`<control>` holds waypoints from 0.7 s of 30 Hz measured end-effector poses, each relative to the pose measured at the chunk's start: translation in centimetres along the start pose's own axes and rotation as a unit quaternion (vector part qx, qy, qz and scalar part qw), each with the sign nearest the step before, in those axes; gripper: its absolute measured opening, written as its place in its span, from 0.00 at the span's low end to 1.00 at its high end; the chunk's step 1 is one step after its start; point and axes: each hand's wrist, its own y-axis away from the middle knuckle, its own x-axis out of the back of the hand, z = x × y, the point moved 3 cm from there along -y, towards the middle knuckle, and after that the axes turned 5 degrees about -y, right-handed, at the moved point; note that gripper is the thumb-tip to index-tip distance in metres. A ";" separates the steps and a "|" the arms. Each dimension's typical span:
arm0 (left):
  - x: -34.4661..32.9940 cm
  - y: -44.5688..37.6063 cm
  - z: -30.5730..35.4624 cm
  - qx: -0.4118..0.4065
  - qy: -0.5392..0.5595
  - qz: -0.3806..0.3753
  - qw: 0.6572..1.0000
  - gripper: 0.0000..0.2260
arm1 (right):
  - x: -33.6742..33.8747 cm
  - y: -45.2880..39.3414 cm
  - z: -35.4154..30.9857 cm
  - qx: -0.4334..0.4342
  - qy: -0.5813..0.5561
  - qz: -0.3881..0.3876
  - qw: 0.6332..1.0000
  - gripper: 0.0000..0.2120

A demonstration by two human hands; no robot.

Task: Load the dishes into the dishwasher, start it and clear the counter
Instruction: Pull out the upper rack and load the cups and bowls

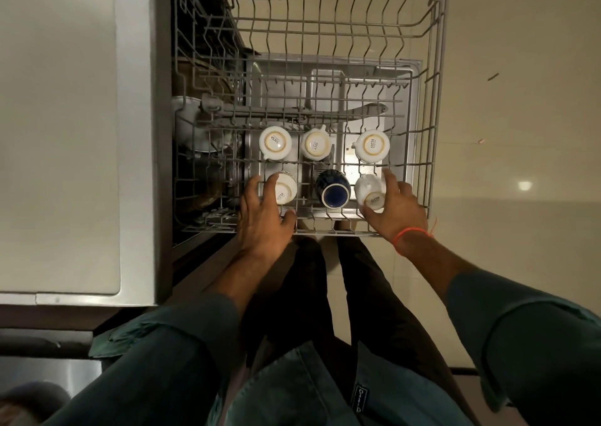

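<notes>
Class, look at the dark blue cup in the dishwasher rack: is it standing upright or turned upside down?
Upside down, tilted. The dark blue cup shows its base ring towards the camera, like the white cups around it.

Dim, warm indoor light; lamp glare on floor (524, 185); wide-angle bending at edges; sleeves (182, 354) soft, shadowed.
</notes>
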 end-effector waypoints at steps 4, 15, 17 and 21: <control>0.1 0.8 -0.4 0.002 0.008 -0.004 1.000 0.34 | 0.4 1.1 -0.1 -0.004 -0.026 0.018 1.000 0.42; 2.3 6.4 0.3 -0.015 0.077 0.004 0.997 0.32 | 4.3 6.9 0.3 0.007 -0.028 0.035 0.999 0.39; 2.9 7.5 0.8 -0.013 0.088 0.010 0.996 0.32 | 4.8 7.5 -0.1 0.016 -0.041 0.034 0.998 0.38; 4.4 10.1 1.7 -0.011 0.100 0.047 0.994 0.32 | 5.8 8.4 -2.0 0.063 -0.086 0.025 0.994 0.38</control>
